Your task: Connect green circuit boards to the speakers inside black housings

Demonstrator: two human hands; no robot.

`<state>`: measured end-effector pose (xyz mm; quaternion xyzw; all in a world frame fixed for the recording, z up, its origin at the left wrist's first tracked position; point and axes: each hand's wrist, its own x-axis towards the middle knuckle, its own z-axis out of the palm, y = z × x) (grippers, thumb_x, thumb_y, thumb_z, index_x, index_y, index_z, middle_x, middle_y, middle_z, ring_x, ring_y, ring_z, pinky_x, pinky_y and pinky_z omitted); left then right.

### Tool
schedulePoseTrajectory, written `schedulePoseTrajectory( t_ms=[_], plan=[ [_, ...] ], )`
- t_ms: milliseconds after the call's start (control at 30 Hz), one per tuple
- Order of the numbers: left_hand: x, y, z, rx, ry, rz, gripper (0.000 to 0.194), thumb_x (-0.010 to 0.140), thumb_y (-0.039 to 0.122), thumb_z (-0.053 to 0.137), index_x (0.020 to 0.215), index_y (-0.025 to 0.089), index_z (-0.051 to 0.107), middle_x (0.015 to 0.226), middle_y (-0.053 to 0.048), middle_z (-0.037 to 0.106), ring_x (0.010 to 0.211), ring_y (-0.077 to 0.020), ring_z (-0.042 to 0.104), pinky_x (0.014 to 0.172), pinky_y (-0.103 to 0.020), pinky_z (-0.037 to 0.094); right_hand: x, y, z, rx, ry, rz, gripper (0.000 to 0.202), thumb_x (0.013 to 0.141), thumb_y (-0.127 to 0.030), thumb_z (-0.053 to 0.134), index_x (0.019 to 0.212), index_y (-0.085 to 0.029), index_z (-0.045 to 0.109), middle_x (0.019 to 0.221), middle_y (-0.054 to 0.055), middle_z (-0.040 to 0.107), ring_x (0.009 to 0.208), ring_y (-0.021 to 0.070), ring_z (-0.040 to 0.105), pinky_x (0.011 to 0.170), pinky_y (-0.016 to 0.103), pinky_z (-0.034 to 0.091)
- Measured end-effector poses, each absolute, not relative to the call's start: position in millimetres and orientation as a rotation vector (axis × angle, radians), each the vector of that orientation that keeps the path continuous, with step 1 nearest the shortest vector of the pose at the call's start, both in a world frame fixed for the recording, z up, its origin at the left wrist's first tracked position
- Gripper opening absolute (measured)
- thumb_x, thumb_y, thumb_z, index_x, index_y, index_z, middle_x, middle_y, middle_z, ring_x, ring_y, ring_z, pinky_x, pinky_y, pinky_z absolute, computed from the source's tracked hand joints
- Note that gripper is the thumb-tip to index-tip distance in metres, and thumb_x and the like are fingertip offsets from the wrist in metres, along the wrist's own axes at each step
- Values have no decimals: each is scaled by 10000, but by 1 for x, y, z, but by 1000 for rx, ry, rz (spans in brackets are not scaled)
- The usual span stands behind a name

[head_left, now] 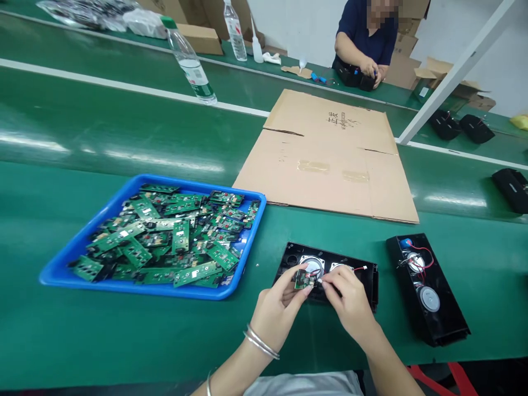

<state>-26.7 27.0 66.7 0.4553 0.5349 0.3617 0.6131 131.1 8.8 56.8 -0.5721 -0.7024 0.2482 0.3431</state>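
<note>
My left hand point(277, 308) grips a small green circuit board point(304, 279) between thumb and fingers. Close beside it, my right hand point(348, 297) pinches a small white wire connector point(319, 281) at the board's edge; whether it is plugged in I cannot tell. Both hands are above a black speaker housing point(367, 294), which lies open side up with two round speakers in it. One speaker point(314, 264) shows behind the board; the other is partly covered by my right hand. A wire with a white plug sticks out at the housing's right.
Left of my hands, a blue tray point(243, 269) holds many circuit boards. A second black housing point(443, 313) with speakers lies to the right. Flattened cardboard point(330, 148) lies ahead. A water bottle point(192, 69) stands beyond the tray; a co-worker point(363, 44) handles a black case across the line.
</note>
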Motion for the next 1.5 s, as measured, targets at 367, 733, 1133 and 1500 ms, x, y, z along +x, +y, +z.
schedulePoseTrajectory(
  t_ms=[367,733,1133,1500],
  plan=[
    [-30,26,58,1288,1188,804,303,752,222,553,1044,208,634,903,-2,749,799,-196,710,725,-272,590,127,10,53,-1418,-2202,352,265,926,-170,367,780,-149,587,723,42,531,656,152,478,581,263,380],
    [-28,24,53,1537,1122,900,292,823,151,464,1070,210,609,922,-8,731,799,-146,703,698,-193,576,124,16,55,-1434,-2249,297,322,944,-181,323,762,-143,586,703,44,537,635,159,471,561,273,365],
    [-29,28,60,1317,1134,811,254,791,227,503,1016,214,619,963,-17,732,791,-186,708,713,-281,598,127,14,55,-1477,-2058,509,234,950,-265,363,854,-159,549,723,36,544,660,160,502,579,270,422],
    [-29,30,66,1359,1055,731,229,775,218,491,940,232,649,943,-19,733,756,-186,710,704,-276,596,134,18,62,-1458,-2018,642,217,921,-296,451,799,-177,585,704,20,548,646,148,519,573,260,434]
  ],
)
